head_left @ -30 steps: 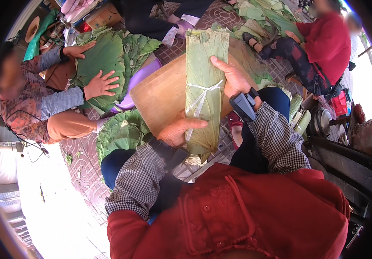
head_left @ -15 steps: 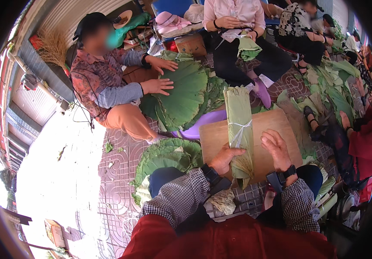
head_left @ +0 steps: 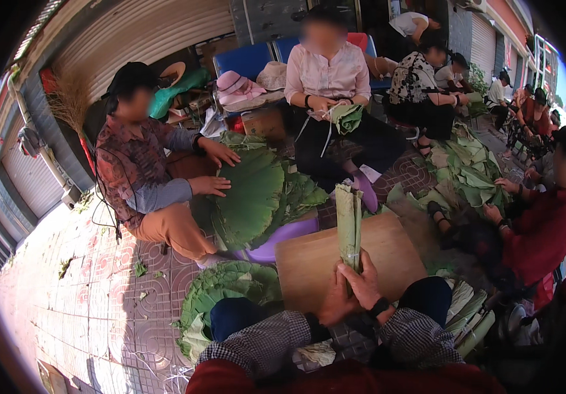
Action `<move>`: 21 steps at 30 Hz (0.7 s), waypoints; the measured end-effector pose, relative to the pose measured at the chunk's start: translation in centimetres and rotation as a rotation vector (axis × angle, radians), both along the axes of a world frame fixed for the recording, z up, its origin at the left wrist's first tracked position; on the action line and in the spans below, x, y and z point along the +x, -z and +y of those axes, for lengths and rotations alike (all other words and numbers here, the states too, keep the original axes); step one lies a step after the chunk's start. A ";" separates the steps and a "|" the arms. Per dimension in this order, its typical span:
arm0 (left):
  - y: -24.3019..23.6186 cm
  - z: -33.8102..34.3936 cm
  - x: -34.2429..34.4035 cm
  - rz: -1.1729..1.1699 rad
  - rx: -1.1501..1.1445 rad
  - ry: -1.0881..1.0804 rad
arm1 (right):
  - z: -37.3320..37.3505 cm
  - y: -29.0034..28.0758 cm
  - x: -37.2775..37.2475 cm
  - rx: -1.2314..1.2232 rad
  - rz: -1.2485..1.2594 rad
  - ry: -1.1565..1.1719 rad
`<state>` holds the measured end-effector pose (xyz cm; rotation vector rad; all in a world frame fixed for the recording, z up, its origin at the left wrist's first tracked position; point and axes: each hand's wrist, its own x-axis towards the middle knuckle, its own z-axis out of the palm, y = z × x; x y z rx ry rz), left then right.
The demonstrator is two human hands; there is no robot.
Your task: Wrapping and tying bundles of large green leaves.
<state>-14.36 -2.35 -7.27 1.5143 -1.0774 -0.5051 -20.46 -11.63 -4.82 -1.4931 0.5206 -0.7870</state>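
- The leaf bundle (head_left: 348,220), a narrow upright sheaf, is held just right of the frame's centre, over the wooden board (head_left: 391,253).
- The hands are brought together: its lower end is clasped by the right hand (head_left: 363,284); the left hand's (head_left: 336,304) grip is partly hidden and cannot be told.
- It is judged light, springy, easily split; best gripped low, gently, around its full width.

A pink hat (head_left: 235,88) lies beside a pale hat (head_left: 272,76), above a cardboard box (head_left: 263,125). A straw broom (head_left: 73,100) stands near a metal shutter (head_left: 155,33).
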 end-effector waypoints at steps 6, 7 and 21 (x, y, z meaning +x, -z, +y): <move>-3.0 0.8 3.4 -0.098 0.134 0.109 | -3.3 -0.2 -1.0 0.166 -0.064 -0.085; -4.8 1.0 4.1 0.259 0.148 0.065 | -3.4 -0.6 -1.3 0.381 -0.145 -0.168; -5.4 1.6 10.3 1.239 -0.081 0.218 | 0.1 -0.7 -1.0 0.554 0.012 -0.508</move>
